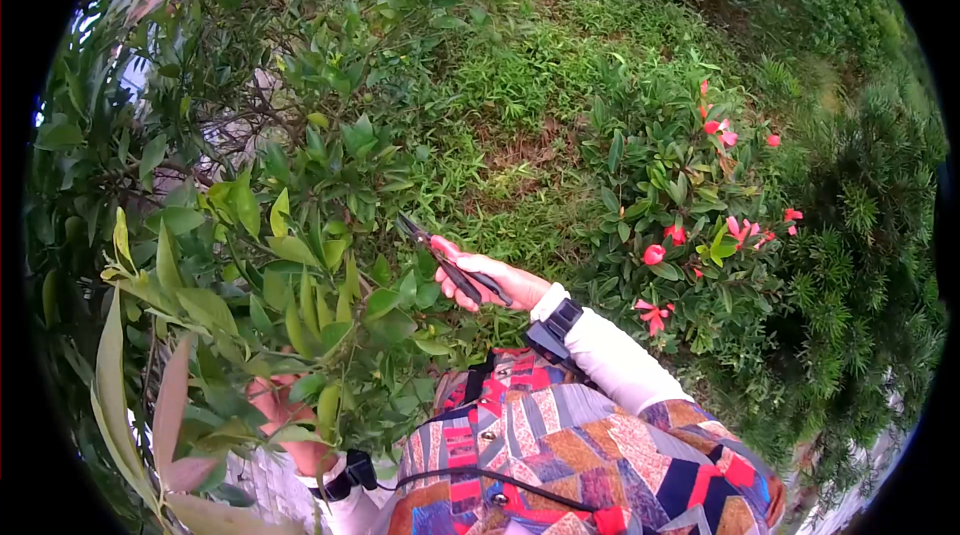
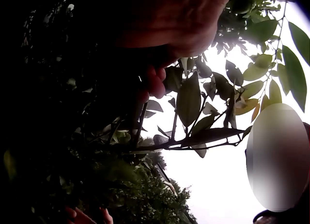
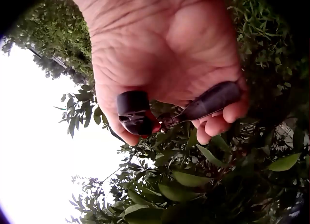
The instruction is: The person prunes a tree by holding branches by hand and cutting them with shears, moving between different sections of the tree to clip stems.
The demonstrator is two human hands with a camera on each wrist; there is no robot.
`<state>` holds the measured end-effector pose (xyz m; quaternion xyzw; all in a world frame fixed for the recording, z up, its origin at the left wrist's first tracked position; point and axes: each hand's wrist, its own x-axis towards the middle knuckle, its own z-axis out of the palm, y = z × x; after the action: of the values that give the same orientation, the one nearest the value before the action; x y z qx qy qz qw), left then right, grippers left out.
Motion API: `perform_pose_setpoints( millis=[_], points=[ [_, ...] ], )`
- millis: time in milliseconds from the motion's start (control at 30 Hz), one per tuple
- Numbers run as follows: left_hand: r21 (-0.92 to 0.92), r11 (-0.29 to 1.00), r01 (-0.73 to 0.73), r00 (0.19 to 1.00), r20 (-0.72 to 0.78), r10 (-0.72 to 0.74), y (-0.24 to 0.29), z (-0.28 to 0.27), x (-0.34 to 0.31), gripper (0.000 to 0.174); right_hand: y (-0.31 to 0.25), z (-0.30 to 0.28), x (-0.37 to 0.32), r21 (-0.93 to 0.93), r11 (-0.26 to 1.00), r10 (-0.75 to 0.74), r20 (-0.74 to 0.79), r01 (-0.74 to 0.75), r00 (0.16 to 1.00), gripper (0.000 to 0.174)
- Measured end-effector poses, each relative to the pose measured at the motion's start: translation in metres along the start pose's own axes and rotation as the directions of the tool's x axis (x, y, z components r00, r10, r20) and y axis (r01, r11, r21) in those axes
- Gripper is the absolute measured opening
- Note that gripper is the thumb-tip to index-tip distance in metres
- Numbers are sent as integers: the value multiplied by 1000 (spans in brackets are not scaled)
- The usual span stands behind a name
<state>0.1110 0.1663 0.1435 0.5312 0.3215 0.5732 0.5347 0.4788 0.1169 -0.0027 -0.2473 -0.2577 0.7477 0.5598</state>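
Observation:
My right hand (image 1: 490, 276) holds pruning shears (image 1: 462, 277) with black handles and a bit of red near the pivot, their dark blades pointing up and left toward the leaves. In the right wrist view, the fingers curl round one black handle (image 3: 210, 102) below the palm. Lower down at the left, my left hand (image 1: 285, 410) is partly hidden behind leaves of the bush (image 1: 300, 305). Seen from the left wrist, its curled fingertips (image 2: 156, 83) meet a thin twig (image 2: 143, 118) that rises from a leafy branch (image 2: 179, 145); much of this hand is in dark shadow.
A shrub with red flowers (image 1: 655, 254) grows to the right, beside a feathery dark green bush (image 1: 860, 225). Low weeds and grass (image 1: 530, 75) cover the ground ahead. Large leaves (image 1: 112, 400) stick out close at the lower left.

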Motion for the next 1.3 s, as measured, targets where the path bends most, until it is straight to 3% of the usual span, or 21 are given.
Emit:
perform_pose_setpoints(
  millis=[67,100,133,200,233,267,300,367,433,500,533,567,600,667,767,900,1067,1100,1133,1167,1300],
  points=[
    [431,901,-58,984,-130,126,-14,-38,20,27,-23,6,25,-17,1000,-11,15,11,1000,54],
    [-398,901,172,971,225,-86,-9,-30,35,30,-25,0,41,-46,999,1,22,0,1000,54],
    [-114,985,127,941,-301,-156,-8,-34,40,26,-41,2,50,-58,998,7,49,-4,999,54],
    [-59,998,-32,998,50,35,-10,-73,62,32,-69,-3,69,-64,998,19,79,-14,997,53],
    [-112,991,-73,988,-143,57,-17,-74,60,33,-82,-8,79,-70,998,9,91,-3,996,53],
    [-380,925,-14,957,-272,-97,-16,-77,62,34,-96,-13,90,-78,997,-1,108,9,994,53],
    [-332,943,-26,936,-339,-93,-17,-77,65,34,-108,-21,102,-74,996,-34,133,44,991,54],
    [-62,998,-32,916,-402,4,-39,-103,70,35,-132,-40,127,-73,995,-59,141,70,988,55],
    [267,964,9,879,-462,119,-54,-128,66,35,-166,-50,148,-55,994,-82,177,93,981,57],
    [701,697,152,860,-442,256,-61,-159,53,36,-198,-70,174,-47,996,-68,223,81,973,59],
    [837,501,220,861,-408,304,-58,-174,43,36,-214,-80,189,-52,996,-60,259,76,964,59],
    [880,408,242,875,-379,300,-55,-191,31,37,-225,-92,204,-92,994,-28,268,55,963,59],
    [529,835,154,874,-466,134,-38,-179,26,38,-239,-115,224,-95,995,21,355,13,935,59],
    [428,876,222,875,-483,15,-26,-204,-3,45,-205,-217,280,-57,995,87,161,-79,983,55],
    [274,944,186,545,-828,133,-41,-94,-8,45,-217,-291,288,-346,930,193,168,-125,967,54],
    [190,975,110,274,-949,154,-63,-2,0,46,-238,-355,287,-576,814,253,227,-80,941,55],
    [164,986,28,110,-981,160,-83,54,-7,47,-236,-422,298,-651,759,253,327,23,910,62],
    [157,987,11,91,-984,156,-86,61,-12,48,-256,-381,305,-554,832,209,356,25,911,63],
    [157,987,-13,72,-985,158,-90,66,-16,48,-300,-347,300,-846,489,324,404,214,855,64],
    [153,988,-36,53,-987,155,-94,73,-25,48,-313,-318,303,-857,472,364,402,206,840,64],
    [167,981,-98,14,-985,169,-105,94,-50,49,-303,-321,312,-823,560,463,400,88,791,62]
  ],
)
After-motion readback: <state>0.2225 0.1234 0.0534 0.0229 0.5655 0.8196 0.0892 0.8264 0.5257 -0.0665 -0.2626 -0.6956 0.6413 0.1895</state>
